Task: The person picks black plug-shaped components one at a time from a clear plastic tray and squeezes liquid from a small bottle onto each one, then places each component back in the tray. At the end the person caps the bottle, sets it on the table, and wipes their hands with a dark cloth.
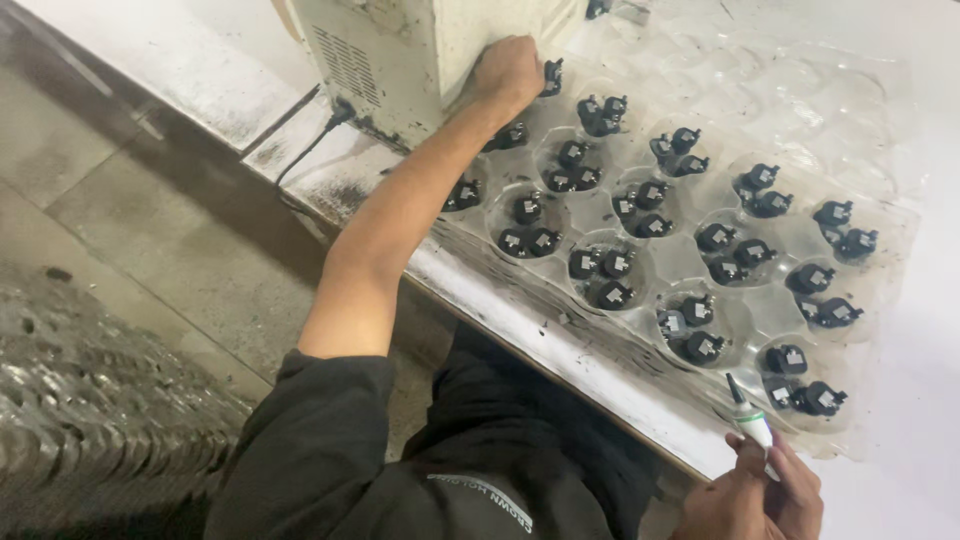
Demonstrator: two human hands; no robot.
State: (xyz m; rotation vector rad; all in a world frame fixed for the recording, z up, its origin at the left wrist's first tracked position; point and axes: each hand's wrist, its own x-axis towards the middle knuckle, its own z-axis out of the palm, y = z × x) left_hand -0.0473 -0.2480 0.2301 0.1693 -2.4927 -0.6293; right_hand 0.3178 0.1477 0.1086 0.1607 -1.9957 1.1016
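So the clear plastic tray (800, 100) sits on the white table (930, 470), most of its round pockets already loaded with two or three small black plastic parts (598, 265); the far pockets look bare. Left hand (508, 72) is closed into a fist by the grimy white metal box (400, 50), can't tell what it's gripping. Right hand (760, 495) pinches a thin white glue tube (752, 420), black tip near the closest pocket.

Dim overall, glare on clear tray (850, 110), dark floor (130, 230) lower left, slight blur
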